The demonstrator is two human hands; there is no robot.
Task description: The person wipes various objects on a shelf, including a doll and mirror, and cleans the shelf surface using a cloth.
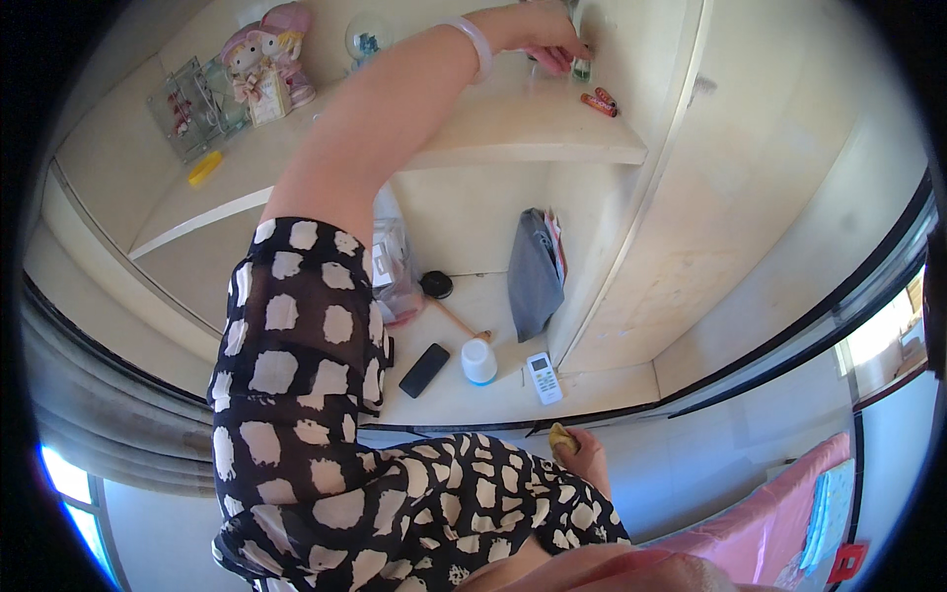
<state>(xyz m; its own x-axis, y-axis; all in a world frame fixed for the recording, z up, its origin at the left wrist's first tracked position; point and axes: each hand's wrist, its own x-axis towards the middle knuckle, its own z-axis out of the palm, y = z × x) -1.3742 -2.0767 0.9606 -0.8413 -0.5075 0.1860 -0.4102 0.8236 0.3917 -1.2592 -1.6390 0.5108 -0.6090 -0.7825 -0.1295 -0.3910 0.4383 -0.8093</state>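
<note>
1. Up on the far upper shelf (513, 123), the left hand (541, 39) reaches to the right end, arm stretched out, a pale bangle (476, 44) on its wrist.
2. Its fingers (562, 51) curl down around a small green-topped bottle (581, 69) that stands near the shelf's right wall; they touch it from above, though how firmly they close cannot be told.
3. Just right and nearer of that bottle lie two small orange tubes (599, 102), side by side on the shelf board.
4. Far left on the same shelf stand a pink doll figure (268, 61), a glass globe (365, 39), a clear frame (192, 104) and a yellow piece (205, 168).
5. Down near the lower ledge (473, 390), the right hand (582, 452) presses closed around a yellowish cloth or sponge (561, 437) at the ledge's near edge.
6. On that ledge sit a white remote (544, 377), a white cup (478, 361), a black phone (424, 370) and a grey folded cloth (536, 271) leaning upright.
</note>
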